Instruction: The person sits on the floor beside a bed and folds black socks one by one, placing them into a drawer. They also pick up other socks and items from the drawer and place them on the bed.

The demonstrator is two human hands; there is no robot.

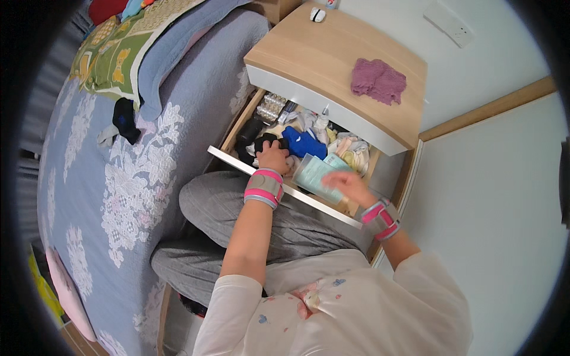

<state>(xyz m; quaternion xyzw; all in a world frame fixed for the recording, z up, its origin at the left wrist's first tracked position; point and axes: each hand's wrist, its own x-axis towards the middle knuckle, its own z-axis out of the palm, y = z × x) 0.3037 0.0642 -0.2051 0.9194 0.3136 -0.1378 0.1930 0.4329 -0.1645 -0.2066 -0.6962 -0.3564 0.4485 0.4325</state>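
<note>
A drawer [329, 209] full of clothing is pulled out in front of me. My left hand [273, 159] reaches in over its front edge, fingers curled onto a black cloth item [265, 140] on the left side. Right beside that lies a bright blue cloth [304, 142]. My right hand [349, 185] hovers at a pale green flat packet [314, 175], blurred by motion; whether it touches the packet I cannot tell. Behind them are crumpled light-coloured garments [353, 147], a dark cylindrical object [250, 129] and a clear case of round beads or bottles [271, 107].
A mauve knitted cloth [379, 81] and a small white object [317, 15] rest on the cabinet top [332, 47]. To the left stands a bed with a blue-grey lace cover [142, 178], black and grey socks [124, 121] on it. A white panel [487, 196] borders the right.
</note>
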